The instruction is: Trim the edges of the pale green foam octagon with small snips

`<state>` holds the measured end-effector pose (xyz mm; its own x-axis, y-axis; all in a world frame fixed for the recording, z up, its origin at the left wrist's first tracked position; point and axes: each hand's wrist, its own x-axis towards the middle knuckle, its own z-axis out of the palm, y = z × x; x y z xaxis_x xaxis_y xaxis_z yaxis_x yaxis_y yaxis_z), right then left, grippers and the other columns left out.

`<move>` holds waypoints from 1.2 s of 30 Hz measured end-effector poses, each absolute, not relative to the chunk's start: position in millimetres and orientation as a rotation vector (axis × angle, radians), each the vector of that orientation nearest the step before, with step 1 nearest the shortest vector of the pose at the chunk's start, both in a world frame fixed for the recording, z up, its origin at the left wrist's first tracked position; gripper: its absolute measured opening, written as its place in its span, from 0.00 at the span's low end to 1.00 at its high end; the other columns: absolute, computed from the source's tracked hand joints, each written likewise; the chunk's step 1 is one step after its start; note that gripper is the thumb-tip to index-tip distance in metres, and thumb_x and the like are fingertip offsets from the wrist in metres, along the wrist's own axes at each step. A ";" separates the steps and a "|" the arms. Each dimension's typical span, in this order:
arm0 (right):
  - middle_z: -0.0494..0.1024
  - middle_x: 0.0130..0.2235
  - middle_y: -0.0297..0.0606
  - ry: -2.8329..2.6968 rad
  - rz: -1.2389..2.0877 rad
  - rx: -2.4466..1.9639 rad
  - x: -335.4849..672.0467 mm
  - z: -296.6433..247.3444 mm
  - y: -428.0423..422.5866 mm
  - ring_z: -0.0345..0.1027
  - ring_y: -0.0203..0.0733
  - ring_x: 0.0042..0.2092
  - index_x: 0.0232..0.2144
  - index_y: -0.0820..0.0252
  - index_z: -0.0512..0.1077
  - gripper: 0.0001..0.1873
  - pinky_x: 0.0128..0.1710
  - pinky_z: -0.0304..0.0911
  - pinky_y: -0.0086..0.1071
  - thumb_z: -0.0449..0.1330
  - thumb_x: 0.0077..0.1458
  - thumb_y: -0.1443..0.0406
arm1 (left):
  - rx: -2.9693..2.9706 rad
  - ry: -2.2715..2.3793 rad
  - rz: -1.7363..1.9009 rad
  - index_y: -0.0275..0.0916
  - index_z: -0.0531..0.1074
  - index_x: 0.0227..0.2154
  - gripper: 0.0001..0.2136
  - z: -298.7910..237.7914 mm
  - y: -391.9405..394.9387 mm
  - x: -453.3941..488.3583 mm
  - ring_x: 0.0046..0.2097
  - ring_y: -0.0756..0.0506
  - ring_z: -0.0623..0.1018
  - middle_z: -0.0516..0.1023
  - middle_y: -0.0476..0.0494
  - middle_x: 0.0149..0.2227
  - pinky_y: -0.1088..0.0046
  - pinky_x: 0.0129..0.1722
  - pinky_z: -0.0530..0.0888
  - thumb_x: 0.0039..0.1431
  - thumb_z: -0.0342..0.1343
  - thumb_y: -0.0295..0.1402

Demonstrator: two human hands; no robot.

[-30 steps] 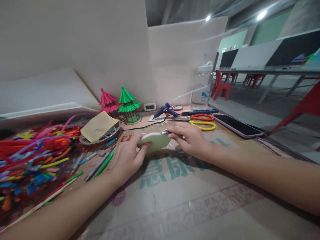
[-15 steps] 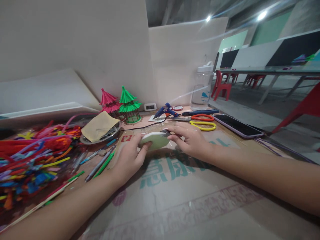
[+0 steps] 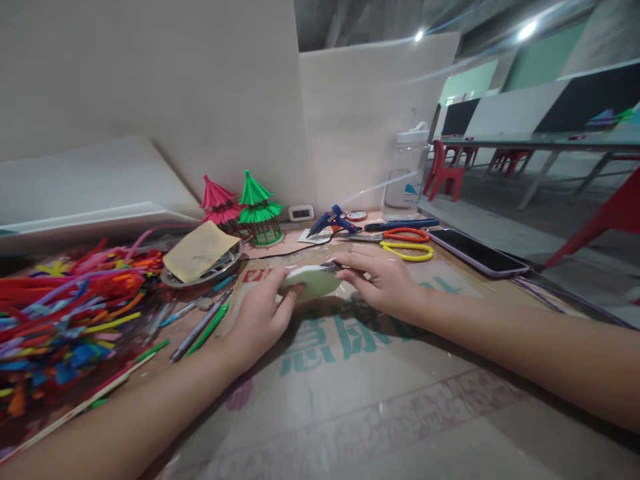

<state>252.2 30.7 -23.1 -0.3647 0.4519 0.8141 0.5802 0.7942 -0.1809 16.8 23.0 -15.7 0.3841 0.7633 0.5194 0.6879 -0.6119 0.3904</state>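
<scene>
Between my hands is a thin pale green disc (image 3: pixel 317 283) with a white edge, held above the cardboard sheet (image 3: pixel 340 413). My left hand (image 3: pixel 267 307) pinches its left side, thumb on the near face. At the disc's right end, my right hand (image 3: pixel 375 277) has thumb and fingers closed round a small dark piece (image 3: pixel 331 266) against the disc; I cannot tell exactly what that piece is. Beyond the hands lie a blue glue gun (image 3: pixel 333 221) and scissors (image 3: pixel 407 241) with red and yellow handles.
Colourful pipe cleaners (image 3: pixel 70 313) are heaped at the left, near a metal dish (image 3: pixel 175 280) and several pens (image 3: pixel 210 327). Pink (image 3: pixel 219 200) and green (image 3: pixel 260 210) roofed models stand behind. A water bottle (image 3: pixel 404 173) and a phone (image 3: pixel 477 252) are at the right.
Both hands stay in nearly the same place on the disc. The disc looks slightly shifted and tilted; the whole view has moved a little.
</scene>
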 end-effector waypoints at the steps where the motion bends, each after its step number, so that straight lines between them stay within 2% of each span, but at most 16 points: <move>1: 0.79 0.33 0.41 -2.018 -0.158 -0.773 252.0 -23.0 30.6 0.71 0.41 0.35 0.44 0.64 0.77 0.14 0.36 0.66 0.34 0.56 0.64 0.62 | 2.519 1.325 1.037 0.39 0.67 0.39 0.06 -15.8 23.3 16.7 0.38 0.44 0.75 0.76 0.45 0.37 0.70 0.36 0.70 0.63 0.48 0.34; 4: 0.80 0.34 0.40 -2.004 -0.099 -0.791 251.2 -24.5 32.2 0.72 0.40 0.35 0.44 0.62 0.77 0.14 0.35 0.66 0.33 0.55 0.64 0.62 | 2.504 1.316 1.045 0.39 0.68 0.39 0.06 -16.9 25.0 16.3 0.38 0.44 0.75 0.76 0.45 0.37 0.71 0.36 0.70 0.63 0.49 0.34; 9: 0.81 0.45 0.40 -1.866 0.077 -0.871 250.4 -31.9 39.2 0.75 0.44 0.45 0.47 0.56 0.76 0.14 0.42 0.70 0.37 0.56 0.63 0.61 | 2.398 1.319 1.107 0.40 0.67 0.40 0.07 -20.0 29.1 15.3 0.38 0.45 0.75 0.76 0.47 0.38 0.71 0.37 0.70 0.64 0.49 0.36; 11: 0.81 0.46 0.41 -1.855 0.089 -0.870 250.7 -34.5 40.8 0.75 0.45 0.46 0.48 0.56 0.75 0.15 0.43 0.71 0.39 0.56 0.62 0.60 | 2.374 1.322 1.117 0.40 0.67 0.40 0.07 -20.7 30.0 14.9 0.38 0.45 0.75 0.76 0.47 0.38 0.71 0.37 0.70 0.64 0.49 0.36; 13: 0.81 0.46 0.42 -1.870 0.071 -0.850 251.2 -35.9 40.8 0.75 0.45 0.46 0.47 0.57 0.76 0.15 0.43 0.70 0.38 0.56 0.62 0.60 | 2.368 1.331 1.117 0.40 0.67 0.39 0.07 -20.9 30.2 14.9 0.38 0.45 0.75 0.76 0.47 0.37 0.71 0.37 0.70 0.64 0.49 0.36; 19: 0.80 0.38 0.40 -1.945 0.080 -0.822 251.0 -35.1 36.7 0.73 0.41 0.36 0.47 0.58 0.75 0.15 0.35 0.68 0.34 0.56 0.62 0.61 | 2.372 1.334 1.104 0.41 0.65 0.37 0.05 -19.5 28.5 15.5 0.37 0.45 0.75 0.75 0.47 0.35 0.70 0.37 0.71 0.63 0.48 0.35; 26: 0.81 0.36 0.40 -1.964 0.072 -0.781 250.1 -34.6 35.5 0.72 0.40 0.35 0.45 0.60 0.76 0.13 0.36 0.67 0.33 0.56 0.62 0.62 | 2.448 1.287 1.102 0.40 0.66 0.38 0.04 -19.8 28.5 14.6 0.39 0.45 0.75 0.76 0.46 0.37 0.70 0.39 0.71 0.63 0.48 0.32; 36: 0.80 0.35 0.38 -2.010 0.078 -0.788 251.7 -33.8 36.9 0.73 0.42 0.38 0.46 0.57 0.77 0.14 0.38 0.67 0.35 0.55 0.63 0.62 | 2.430 1.314 1.099 0.41 0.66 0.39 0.05 -22.4 31.0 12.9 0.38 0.45 0.76 0.76 0.47 0.36 0.70 0.39 0.71 0.63 0.49 0.33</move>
